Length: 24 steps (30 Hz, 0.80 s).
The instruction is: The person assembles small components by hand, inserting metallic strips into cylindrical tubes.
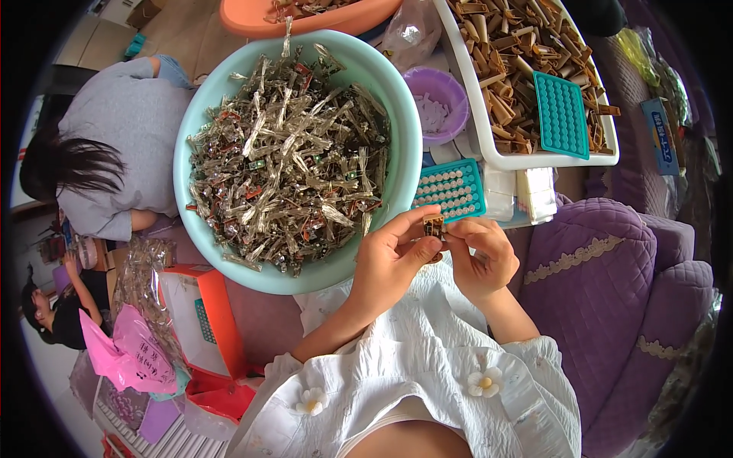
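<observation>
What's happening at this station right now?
A seated person's left hand pinches a small brown piece; the right hand is at its side, though exact contact is unclear. Just beyond is a teal tray with rows of small pale pieces. A mint-green tub at left is heaped with silvery bundles. Upper right, a white bin holds brown curved pieces, a second teal tray on top.

The small brown piece (434, 224) you held bore dark markings on its visible face. It was raised in front of your body, reaching roughly away from you; its nearer part was partly covered, its finer detail too small to tell.
</observation>
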Each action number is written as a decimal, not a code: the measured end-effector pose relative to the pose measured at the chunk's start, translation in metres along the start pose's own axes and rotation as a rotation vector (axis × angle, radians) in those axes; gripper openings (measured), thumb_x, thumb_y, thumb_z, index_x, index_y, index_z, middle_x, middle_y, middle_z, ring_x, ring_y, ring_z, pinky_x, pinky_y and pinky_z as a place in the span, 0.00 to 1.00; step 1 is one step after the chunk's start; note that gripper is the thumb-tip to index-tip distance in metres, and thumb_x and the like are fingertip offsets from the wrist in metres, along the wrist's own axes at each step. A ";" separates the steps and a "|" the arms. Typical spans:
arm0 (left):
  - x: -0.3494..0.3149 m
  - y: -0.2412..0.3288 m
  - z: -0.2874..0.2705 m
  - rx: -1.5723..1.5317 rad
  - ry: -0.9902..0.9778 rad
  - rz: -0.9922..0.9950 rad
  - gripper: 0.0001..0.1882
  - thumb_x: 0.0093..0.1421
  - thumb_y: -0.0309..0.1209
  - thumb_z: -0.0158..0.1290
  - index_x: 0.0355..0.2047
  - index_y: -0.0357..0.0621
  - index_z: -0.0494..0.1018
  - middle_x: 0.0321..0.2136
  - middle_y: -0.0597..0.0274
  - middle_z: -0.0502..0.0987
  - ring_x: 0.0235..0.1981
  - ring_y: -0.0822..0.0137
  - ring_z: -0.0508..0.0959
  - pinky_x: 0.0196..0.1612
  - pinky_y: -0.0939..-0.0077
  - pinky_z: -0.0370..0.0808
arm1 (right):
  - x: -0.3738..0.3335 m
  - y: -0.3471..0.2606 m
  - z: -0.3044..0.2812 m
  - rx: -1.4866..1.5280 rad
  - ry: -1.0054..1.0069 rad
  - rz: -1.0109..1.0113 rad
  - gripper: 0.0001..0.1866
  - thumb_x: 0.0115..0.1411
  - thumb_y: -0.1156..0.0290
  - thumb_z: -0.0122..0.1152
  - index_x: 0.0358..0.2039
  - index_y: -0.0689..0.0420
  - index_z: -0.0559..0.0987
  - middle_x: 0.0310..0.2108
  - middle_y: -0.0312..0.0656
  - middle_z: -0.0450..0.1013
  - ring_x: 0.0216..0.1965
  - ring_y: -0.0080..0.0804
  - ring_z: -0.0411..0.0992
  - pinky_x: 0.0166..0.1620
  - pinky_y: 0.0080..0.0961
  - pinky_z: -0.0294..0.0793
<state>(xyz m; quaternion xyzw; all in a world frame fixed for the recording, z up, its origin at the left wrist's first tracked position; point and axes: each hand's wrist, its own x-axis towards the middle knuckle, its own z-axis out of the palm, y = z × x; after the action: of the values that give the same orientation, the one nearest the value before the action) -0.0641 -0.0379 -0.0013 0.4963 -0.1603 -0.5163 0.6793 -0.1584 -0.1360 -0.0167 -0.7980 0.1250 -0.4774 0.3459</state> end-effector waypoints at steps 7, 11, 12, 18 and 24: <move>0.000 -0.005 0.000 0.103 0.027 0.051 0.19 0.52 0.24 0.51 0.46 0.35 0.64 0.31 0.62 0.74 0.31 0.78 0.73 0.34 0.85 0.72 | -0.002 0.001 0.002 -0.022 -0.016 -0.089 0.15 0.40 0.87 0.60 0.26 0.61 0.65 0.25 0.43 0.72 0.25 0.33 0.71 0.26 0.23 0.73; 0.000 -0.008 -0.004 0.023 0.005 0.036 0.18 0.53 0.24 0.50 0.45 0.36 0.64 0.32 0.61 0.74 0.31 0.77 0.73 0.34 0.84 0.72 | 0.002 0.004 0.002 -0.044 -0.087 -0.103 0.14 0.41 0.86 0.59 0.27 0.61 0.66 0.27 0.42 0.72 0.25 0.33 0.70 0.27 0.22 0.72; 0.000 -0.008 -0.004 0.023 0.007 0.036 0.18 0.53 0.24 0.50 0.45 0.36 0.64 0.32 0.61 0.74 0.31 0.77 0.73 0.34 0.84 0.72 | 0.004 0.005 0.001 -0.074 -0.147 -0.144 0.14 0.41 0.85 0.58 0.28 0.60 0.66 0.28 0.42 0.72 0.26 0.33 0.70 0.28 0.22 0.71; -0.003 0.003 -0.009 -0.060 0.000 0.021 0.16 0.56 0.33 0.47 0.42 0.36 0.65 0.30 0.58 0.73 0.31 0.70 0.75 0.34 0.80 0.72 | -0.013 0.020 -0.004 -0.110 0.070 -0.015 0.07 0.45 0.86 0.51 0.26 0.61 0.68 0.28 0.40 0.72 0.26 0.33 0.69 0.30 0.22 0.69; -0.003 0.003 -0.012 -0.123 -0.018 0.011 0.17 0.55 0.33 0.47 0.42 0.35 0.65 0.31 0.56 0.73 0.29 0.69 0.75 0.32 0.79 0.72 | -0.027 0.074 -0.018 -0.431 -0.143 0.312 0.10 0.49 0.82 0.51 0.34 0.60 0.71 0.26 0.43 0.71 0.27 0.36 0.69 0.30 0.25 0.68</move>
<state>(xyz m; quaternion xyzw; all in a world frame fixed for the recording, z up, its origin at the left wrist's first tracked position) -0.0553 -0.0292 -0.0038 0.4481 -0.1370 -0.5256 0.7100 -0.1775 -0.1833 -0.0793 -0.8559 0.3205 -0.3233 0.2453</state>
